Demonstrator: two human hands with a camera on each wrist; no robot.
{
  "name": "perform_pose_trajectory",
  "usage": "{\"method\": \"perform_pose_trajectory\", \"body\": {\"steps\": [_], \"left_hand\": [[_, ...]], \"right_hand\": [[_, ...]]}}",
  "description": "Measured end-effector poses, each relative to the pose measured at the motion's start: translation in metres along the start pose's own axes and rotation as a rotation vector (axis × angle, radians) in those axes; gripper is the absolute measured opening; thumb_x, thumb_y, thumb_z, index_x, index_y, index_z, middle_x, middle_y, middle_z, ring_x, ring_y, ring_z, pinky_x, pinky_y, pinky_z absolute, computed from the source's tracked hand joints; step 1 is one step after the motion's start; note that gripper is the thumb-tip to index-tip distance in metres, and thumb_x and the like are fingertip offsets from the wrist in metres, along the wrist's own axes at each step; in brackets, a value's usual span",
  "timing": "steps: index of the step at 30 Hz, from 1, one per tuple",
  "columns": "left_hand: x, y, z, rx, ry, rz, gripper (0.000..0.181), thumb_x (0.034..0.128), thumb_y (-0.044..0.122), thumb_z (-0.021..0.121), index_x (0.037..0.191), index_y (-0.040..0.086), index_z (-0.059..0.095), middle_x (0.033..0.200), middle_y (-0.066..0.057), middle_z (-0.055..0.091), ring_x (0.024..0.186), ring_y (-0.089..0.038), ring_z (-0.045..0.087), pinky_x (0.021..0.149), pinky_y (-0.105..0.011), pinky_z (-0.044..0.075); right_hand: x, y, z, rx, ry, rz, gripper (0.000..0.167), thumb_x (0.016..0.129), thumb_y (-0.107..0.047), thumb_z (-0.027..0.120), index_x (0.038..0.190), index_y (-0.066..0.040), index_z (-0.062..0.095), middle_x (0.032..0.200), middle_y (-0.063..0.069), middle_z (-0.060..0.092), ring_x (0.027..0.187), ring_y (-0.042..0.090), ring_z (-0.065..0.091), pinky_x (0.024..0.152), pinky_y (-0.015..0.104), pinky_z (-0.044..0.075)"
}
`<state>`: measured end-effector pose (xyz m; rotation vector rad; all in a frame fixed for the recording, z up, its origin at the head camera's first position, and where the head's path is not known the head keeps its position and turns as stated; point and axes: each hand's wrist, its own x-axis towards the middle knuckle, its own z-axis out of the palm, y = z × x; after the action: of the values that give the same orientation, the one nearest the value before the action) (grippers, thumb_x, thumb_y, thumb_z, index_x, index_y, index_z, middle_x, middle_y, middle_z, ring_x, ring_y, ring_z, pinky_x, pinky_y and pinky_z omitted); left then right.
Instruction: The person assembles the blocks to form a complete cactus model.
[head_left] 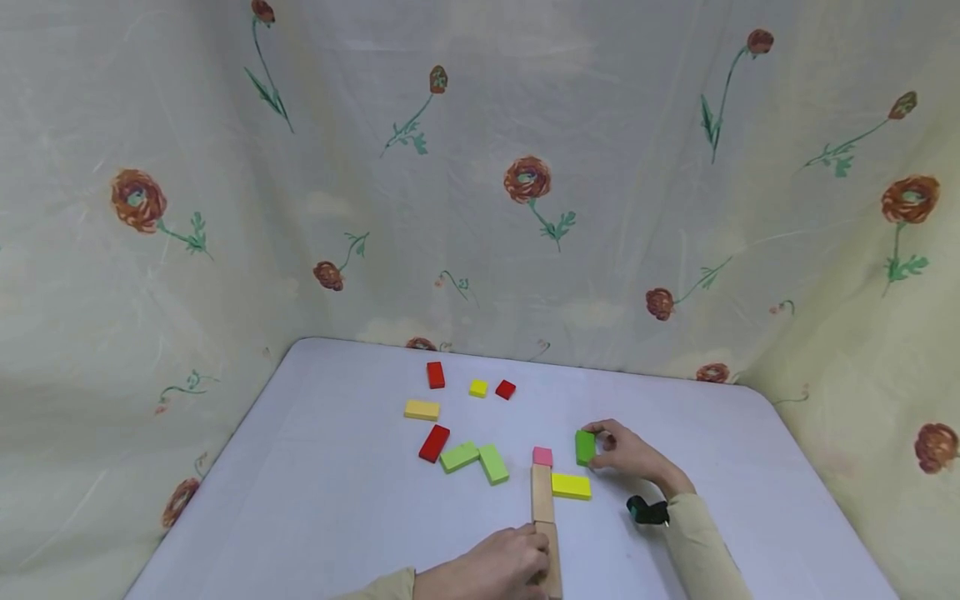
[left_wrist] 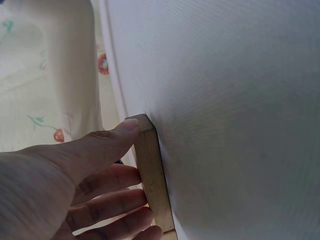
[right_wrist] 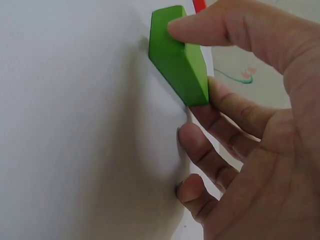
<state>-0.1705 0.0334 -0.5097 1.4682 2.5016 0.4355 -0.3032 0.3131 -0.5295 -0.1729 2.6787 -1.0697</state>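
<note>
My left hand (head_left: pixel 498 567) holds the nearer of two plain wooden blocks (head_left: pixel 552 567) laid end to end; in the left wrist view the thumb lies on the end of this block (left_wrist: pixel 154 175) and the fingers along its side. My right hand (head_left: pixel 633 454) pinches a green block (head_left: pixel 585 447) between thumb and fingers, seen close in the right wrist view, where the green block (right_wrist: pixel 175 55) has the thumb on one end. The farther wooden block (head_left: pixel 542 493) has a pink block (head_left: pixel 542 456) at its far end and a yellow block (head_left: pixel 572 487) against its right side.
Two light green blocks (head_left: pixel 460 457) (head_left: pixel 493 463) meet at an angle left of the wooden row. Farther left and back lie red blocks (head_left: pixel 436 375), a pale yellow block (head_left: pixel 422 410) and a small yellow one (head_left: pixel 478 388). A dark object (head_left: pixel 647 511) is beside my right wrist.
</note>
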Motion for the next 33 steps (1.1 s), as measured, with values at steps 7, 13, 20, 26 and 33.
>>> {"method": "perform_pose_trajectory", "body": {"steps": [7,13,20,26,33], "left_hand": [[0.001,0.001,0.002,-0.011,0.002,-0.006,0.022,0.0866,0.036,0.071,0.101,0.019,0.075,0.095,0.012,0.063,0.081,0.005,0.046,0.068,-0.006,0.042],[-0.001,0.001,0.0,-0.017,-0.002,-0.001,0.019,0.0868,0.034,0.071,0.098,0.019,0.075,0.093,0.012,0.061,0.08,0.005,0.045,0.067,-0.006,0.041],[0.0,0.002,-0.002,-0.007,-0.022,-0.009,0.021,0.0877,0.036,0.069,0.1,0.02,0.075,0.094,0.012,0.062,0.08,0.005,0.046,0.067,-0.007,0.042],[0.001,0.001,-0.001,0.003,-0.018,-0.005,0.022,0.0877,0.037,0.069,0.1,0.02,0.075,0.094,0.012,0.062,0.08,0.005,0.046,0.066,-0.007,0.042],[0.003,0.001,-0.001,-0.02,-0.037,-0.033,0.022,0.0864,0.037,0.07,0.1,0.021,0.075,0.094,0.013,0.061,0.08,0.005,0.046,0.067,-0.009,0.043]], "right_hand": [[-0.003,0.005,-0.003,0.004,-0.027,-0.002,0.063,0.073,-0.016,0.08,0.13,-0.008,0.052,0.123,0.011,0.052,0.1,0.025,0.045,0.081,0.036,0.04],[-0.005,0.008,-0.003,0.003,-0.05,0.011,0.064,0.074,-0.017,0.081,0.13,-0.01,0.052,0.118,0.009,0.051,0.098,0.024,0.043,0.077,0.033,0.038],[-0.01,0.007,-0.003,0.007,-0.061,0.015,0.064,0.073,-0.018,0.082,0.13,-0.012,0.052,0.12,0.008,0.051,0.1,0.024,0.043,0.079,0.035,0.039],[-0.013,0.005,-0.004,0.002,-0.073,0.01,0.065,0.073,-0.021,0.082,0.129,-0.012,0.052,0.119,0.008,0.051,0.1,0.024,0.043,0.08,0.035,0.039],[-0.013,0.005,-0.004,-0.005,-0.086,0.023,0.065,0.072,-0.021,0.082,0.13,-0.013,0.051,0.122,0.008,0.051,0.104,0.025,0.044,0.084,0.038,0.04]]}}
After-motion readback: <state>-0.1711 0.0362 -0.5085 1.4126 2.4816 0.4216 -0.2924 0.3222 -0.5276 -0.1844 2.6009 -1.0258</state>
